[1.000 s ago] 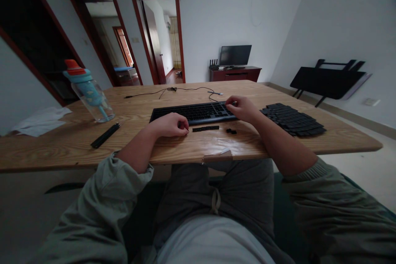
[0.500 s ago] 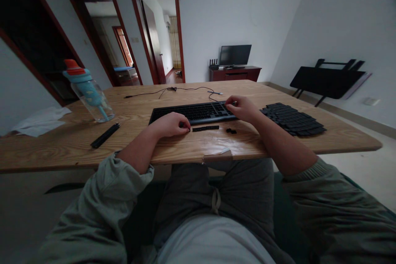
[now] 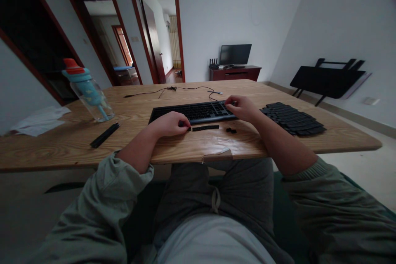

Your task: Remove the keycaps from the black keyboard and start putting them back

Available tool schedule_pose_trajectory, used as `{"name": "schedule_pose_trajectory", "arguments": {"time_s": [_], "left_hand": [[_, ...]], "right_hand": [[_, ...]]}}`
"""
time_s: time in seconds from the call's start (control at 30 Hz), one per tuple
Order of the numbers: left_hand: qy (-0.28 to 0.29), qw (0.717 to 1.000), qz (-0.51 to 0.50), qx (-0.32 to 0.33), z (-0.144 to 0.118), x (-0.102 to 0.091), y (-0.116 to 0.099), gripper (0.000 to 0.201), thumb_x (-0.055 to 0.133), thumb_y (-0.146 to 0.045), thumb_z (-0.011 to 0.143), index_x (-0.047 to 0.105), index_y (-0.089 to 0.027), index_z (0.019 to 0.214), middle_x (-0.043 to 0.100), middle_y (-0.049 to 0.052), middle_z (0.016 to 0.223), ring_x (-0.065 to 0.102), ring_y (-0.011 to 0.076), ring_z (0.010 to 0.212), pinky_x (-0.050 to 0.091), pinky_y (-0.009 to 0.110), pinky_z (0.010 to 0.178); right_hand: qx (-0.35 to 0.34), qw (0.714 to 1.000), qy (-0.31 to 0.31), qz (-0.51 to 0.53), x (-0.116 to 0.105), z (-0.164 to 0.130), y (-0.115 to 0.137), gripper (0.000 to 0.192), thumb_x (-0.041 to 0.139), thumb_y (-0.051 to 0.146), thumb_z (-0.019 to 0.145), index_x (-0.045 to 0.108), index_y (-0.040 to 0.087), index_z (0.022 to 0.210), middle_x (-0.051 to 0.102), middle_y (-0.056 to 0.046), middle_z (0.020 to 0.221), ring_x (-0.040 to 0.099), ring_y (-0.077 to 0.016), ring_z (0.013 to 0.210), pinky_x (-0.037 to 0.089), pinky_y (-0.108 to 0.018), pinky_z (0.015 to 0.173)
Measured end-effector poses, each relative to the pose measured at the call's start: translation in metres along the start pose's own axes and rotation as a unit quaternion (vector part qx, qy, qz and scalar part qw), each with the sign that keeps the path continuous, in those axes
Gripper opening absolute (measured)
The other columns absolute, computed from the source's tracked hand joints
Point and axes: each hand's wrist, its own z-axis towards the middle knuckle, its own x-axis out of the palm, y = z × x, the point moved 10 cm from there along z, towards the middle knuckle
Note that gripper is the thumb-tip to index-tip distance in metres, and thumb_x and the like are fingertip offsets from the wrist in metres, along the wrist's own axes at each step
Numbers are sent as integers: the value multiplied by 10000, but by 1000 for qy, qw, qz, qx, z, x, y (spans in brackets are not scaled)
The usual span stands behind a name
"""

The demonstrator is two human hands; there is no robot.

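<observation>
A black keyboard [image 3: 201, 112] lies across the wooden table in front of me. My left hand [image 3: 173, 124] rests at its near left edge, fingers curled, with a small black keycap at the fingertips; another dark bit shows inside the curl. Beside those fingertips runs a short row of black keycaps [image 3: 206, 128]. My right hand [image 3: 241, 108] is over the keyboard's right end, thumb and fingers pinched together; what they hold, if anything, is hidden. Nearer to me lies a small cluster of loose keycaps [image 3: 231, 130].
Many black keycaps [image 3: 292, 119] lie in rows right of my right forearm. A cable [image 3: 171, 88] runs behind the keyboard. On the left are dark pens [image 3: 105, 135], a water bottle [image 3: 93, 97] and white tissue [image 3: 40, 121]. The table's front edge [image 3: 182, 159] is close to my lap.
Both hands stay almost in place. At my left fingertips, the dark keycap shows more clearly beside the end of the row.
</observation>
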Motion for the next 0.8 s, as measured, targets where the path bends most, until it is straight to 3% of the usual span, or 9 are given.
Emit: {"name": "schedule_pose_trajectory", "arguments": {"time_s": [0.5, 0.57, 0.67, 0.8], "left_hand": [[6, 1000, -26, -3, 0, 3, -2, 228, 613, -259, 792, 780, -190, 931, 722, 21, 791, 619, 148, 709, 476, 254, 695], [-24, 999, -28, -12, -1, -5, -2, 244, 606, -289, 803, 763, -187, 959, 714, 21, 807, 613, 150, 716, 464, 255, 675], [-89, 996, -24, -20, -3, -21, -1, 282, 579, -330, 835, 729, -182, 1023, 705, 23, 848, 605, 151, 728, 446, 261, 654], [-126, 992, -13, -18, -5, -29, 0, 273, 570, -322, 843, 714, -179, 1025, 693, 25, 837, 592, 151, 721, 433, 271, 656]], "right_hand": [[-15, 999, 30, 6, 1, -3, 6, 235, 583, 352, 735, 694, 169, 833, 654, -33, 726, 527, -152, 656, 401, -286, 628], [-24, 997, 69, 30, 2, -8, 13, 276, 615, 400, 746, 697, 166, 867, 649, -30, 741, 520, -141, 648, 394, -275, 608], [-8, 982, 182, 50, 12, -24, 19, 369, 664, 509, 753, 697, 167, 886, 637, -23, 724, 519, -134, 633, 382, -264, 576], [31, 949, 315, 2, 31, -48, 11, 379, 742, 540, 697, 707, 191, 842, 668, -26, 755, 541, -141, 647, 393, -269, 577]]}}
